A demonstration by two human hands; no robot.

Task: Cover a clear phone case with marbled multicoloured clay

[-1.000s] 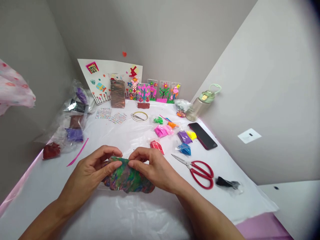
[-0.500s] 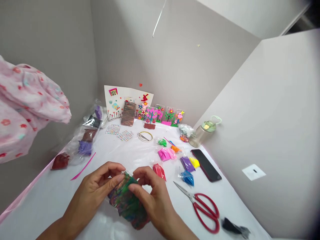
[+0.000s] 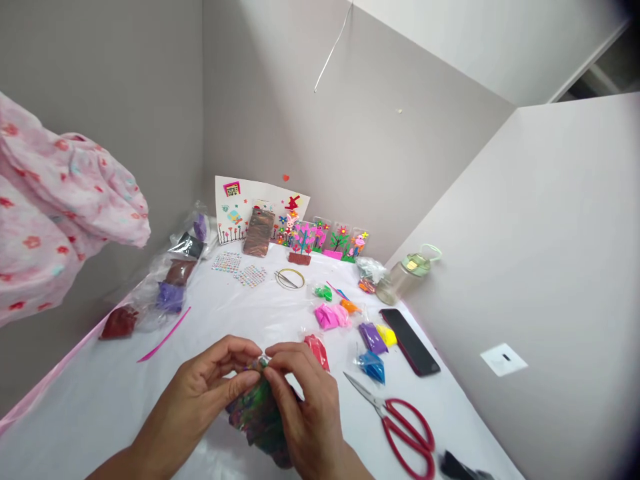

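Low in front of me, a flat piece of marbled clay (image 3: pixel 263 413) shows green, dark blue and reddish streaks and a wavy edge. My left hand (image 3: pixel 210 383) pinches its upper edge between thumb and fingers. From the other side, my right hand (image 3: pixel 305 390) grips the same edge, and the two sets of fingertips nearly meet. Some glossy, clear material shows at the pinched top. Part of the clay is hidden behind my right hand. Nearest to that hand lies a red clay packet (image 3: pixel 317 351).
Red-handled scissors (image 3: pixel 395 423) lie at right, near a black phone (image 3: pixel 411 341). Several clay packets, including pink (image 3: pixel 333 316) and blue (image 3: pixel 373 367), sit mid-right. A bottle (image 3: pixel 403 280) stands behind. Decorated panels (image 3: pixel 340 240) line the back; a pink strip (image 3: pixel 165 337) lies left.
Both hands have drawn closer together at the top of the marbled clay, which now sits slightly lower and more covered by my right hand. The camera view has tilted slightly.
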